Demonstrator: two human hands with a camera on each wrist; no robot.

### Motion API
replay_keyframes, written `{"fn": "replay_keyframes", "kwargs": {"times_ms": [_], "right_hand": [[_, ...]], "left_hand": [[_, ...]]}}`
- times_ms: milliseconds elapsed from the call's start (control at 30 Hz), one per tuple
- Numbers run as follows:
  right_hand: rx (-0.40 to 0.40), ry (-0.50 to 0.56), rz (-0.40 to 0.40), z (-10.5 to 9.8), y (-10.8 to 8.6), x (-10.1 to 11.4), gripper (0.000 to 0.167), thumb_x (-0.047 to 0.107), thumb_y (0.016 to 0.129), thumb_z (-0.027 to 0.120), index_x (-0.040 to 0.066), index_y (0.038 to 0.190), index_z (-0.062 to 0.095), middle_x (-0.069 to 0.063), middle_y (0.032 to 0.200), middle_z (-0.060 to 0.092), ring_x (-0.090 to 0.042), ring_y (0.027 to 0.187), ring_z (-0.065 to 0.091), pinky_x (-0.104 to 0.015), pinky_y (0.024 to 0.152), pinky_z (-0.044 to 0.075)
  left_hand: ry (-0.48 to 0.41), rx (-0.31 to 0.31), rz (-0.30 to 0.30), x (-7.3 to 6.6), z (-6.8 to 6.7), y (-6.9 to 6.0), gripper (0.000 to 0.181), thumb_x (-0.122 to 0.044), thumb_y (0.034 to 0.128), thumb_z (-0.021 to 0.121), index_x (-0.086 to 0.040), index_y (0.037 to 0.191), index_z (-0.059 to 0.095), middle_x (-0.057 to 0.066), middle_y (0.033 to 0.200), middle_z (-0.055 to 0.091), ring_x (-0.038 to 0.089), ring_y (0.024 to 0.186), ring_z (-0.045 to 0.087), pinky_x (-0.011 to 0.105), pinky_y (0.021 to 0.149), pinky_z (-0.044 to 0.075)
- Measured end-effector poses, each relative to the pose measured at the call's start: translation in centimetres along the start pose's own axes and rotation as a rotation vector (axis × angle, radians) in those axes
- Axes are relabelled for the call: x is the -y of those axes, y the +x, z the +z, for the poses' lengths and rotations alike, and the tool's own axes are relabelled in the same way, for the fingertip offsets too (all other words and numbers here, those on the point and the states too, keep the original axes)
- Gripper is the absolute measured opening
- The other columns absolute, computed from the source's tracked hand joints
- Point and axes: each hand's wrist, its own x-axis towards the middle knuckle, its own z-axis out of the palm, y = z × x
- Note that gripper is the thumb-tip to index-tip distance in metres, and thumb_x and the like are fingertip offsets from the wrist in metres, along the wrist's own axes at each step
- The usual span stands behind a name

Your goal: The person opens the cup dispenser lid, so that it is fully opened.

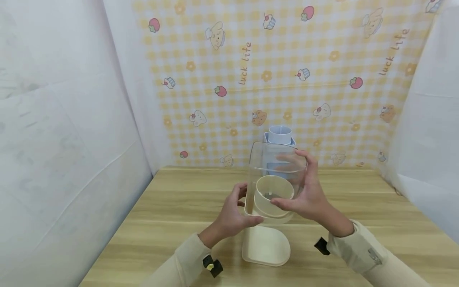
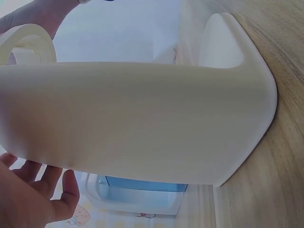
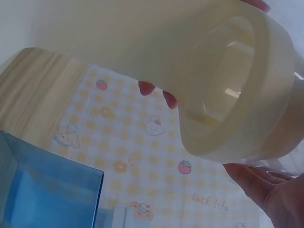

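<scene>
A cream plastic stand (image 2: 133, 118) rises from a flat rounded base (image 1: 266, 246) on the table. Its upper end carries a cream ring (image 3: 263, 90), open through the middle. Above the ring is a clear plastic container (image 1: 272, 153), through which the things behind show. My left hand (image 1: 233, 215) grips the upper part of the stand from the left, thumb in front and fingers behind its edge. From the right, my right hand (image 1: 309, 199) holds the clear container, fingers spread over its far side and thumb across the front near the ring.
Behind the hands stands a blue unit (image 1: 280, 135) with a round rim on top; its blue box (image 3: 52, 190) shows in the right wrist view. A wooden table (image 1: 172, 215) spreads around, with a patterned cloth (image 1: 201, 91) behind and white curtains at both sides.
</scene>
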Motion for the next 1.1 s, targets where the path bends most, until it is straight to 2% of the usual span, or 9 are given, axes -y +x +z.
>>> {"fn": "replay_keyframes", "kwargs": {"times_ms": [200, 333, 500, 700, 867, 967, 1033, 1100], "right_hand": [[0.006, -0.001, -0.01, -0.2, 0.2, 0.2, 0.109, 0.011, 0.071, 0.09, -0.005, 0.142, 0.008, -0.022, 0.14, 0.044, -0.024, 0.119, 0.06, -0.035, 0.091, 0.053], [-0.011, -0.002, 0.007, 0.0, 0.1, 0.3, 0.109, 0.011, 0.071, 0.091, -0.005, 0.142, 0.009, -0.024, 0.139, 0.044, -0.027, 0.118, 0.06, -0.035, 0.091, 0.054], [0.001, -0.017, 0.027, 0.5, -0.1, 0.4, 0.108, 0.006, 0.07, 0.09, -0.007, 0.14, 0.009, -0.021, 0.14, 0.045, -0.024, 0.119, 0.06, -0.036, 0.089, 0.054], [0.022, 0.03, 0.026, 0.5, 0.5, 0.3, 0.106, 0.005, 0.07, 0.09, -0.006, 0.139, 0.01, -0.016, 0.14, 0.047, -0.023, 0.118, 0.061, -0.038, 0.09, 0.054], [0.024, 0.034, -0.053, 0.3, 0.4, 0.0, 0.107, 0.014, 0.072, 0.09, -0.008, 0.138, 0.01, -0.019, 0.139, 0.046, -0.026, 0.118, 0.06, -0.037, 0.091, 0.054], [0.017, 0.028, -0.11, 0.1, 0.2, -0.2, 0.106, 0.018, 0.072, 0.09, -0.01, 0.138, 0.011, -0.023, 0.138, 0.045, -0.027, 0.117, 0.06, -0.036, 0.09, 0.054], [0.015, 0.012, -0.12, -0.1, 0.1, -0.2, 0.106, 0.019, 0.073, 0.09, -0.011, 0.137, 0.012, -0.026, 0.136, 0.044, -0.028, 0.116, 0.061, -0.036, 0.089, 0.055], [0.013, 0.008, -0.104, -0.3, 0.1, -0.1, 0.104, 0.018, 0.073, 0.09, -0.011, 0.137, 0.012, -0.028, 0.135, 0.044, -0.029, 0.115, 0.061, -0.037, 0.089, 0.054]], "left_hand": [[-0.001, 0.002, -0.018, -0.3, 0.0, 0.2, 0.096, -0.054, 0.0745, 0.081, -0.004, 0.143, 0.037, 0.008, 0.134, 0.054, 0.025, 0.12, 0.052, 0.033, 0.084, 0.045], [0.005, 0.012, -0.029, -0.5, -0.3, 0.1, 0.094, -0.049, 0.0748, 0.083, -0.006, 0.144, 0.037, 0.008, 0.135, 0.054, 0.023, 0.12, 0.052, 0.033, 0.084, 0.046], [0.005, 0.016, -0.038, -0.7, -0.7, -0.5, 0.096, -0.052, 0.0737, 0.083, -0.005, 0.143, 0.037, 0.01, 0.134, 0.056, 0.026, 0.12, 0.052, 0.033, 0.084, 0.045], [-0.004, -0.009, -0.049, -0.4, -0.6, -0.6, 0.095, -0.054, 0.0733, 0.082, -0.007, 0.143, 0.037, 0.005, 0.132, 0.055, 0.025, 0.12, 0.051, 0.037, 0.086, 0.044], [0.03, -0.029, -0.025, -0.3, -0.1, -0.5, 0.101, -0.065, 0.0714, 0.078, -0.005, 0.142, 0.039, 0.007, 0.13, 0.058, 0.024, 0.118, 0.054, 0.034, 0.083, 0.046], [0.05, -0.025, -0.004, -0.4, 0.2, -0.5, 0.101, -0.066, 0.0721, 0.077, -0.003, 0.142, 0.039, 0.009, 0.131, 0.059, 0.025, 0.117, 0.055, 0.031, 0.081, 0.047], [0.05, -0.028, 0.001, -0.4, 0.4, -0.5, 0.1, -0.065, 0.0721, 0.078, -0.004, 0.142, 0.039, 0.009, 0.13, 0.059, 0.025, 0.117, 0.055, 0.031, 0.081, 0.047], [0.031, -0.018, -0.002, -0.5, 0.6, -0.5, 0.096, -0.057, 0.0738, 0.08, -0.005, 0.142, 0.038, 0.007, 0.13, 0.057, 0.024, 0.116, 0.053, 0.033, 0.082, 0.045]]}}
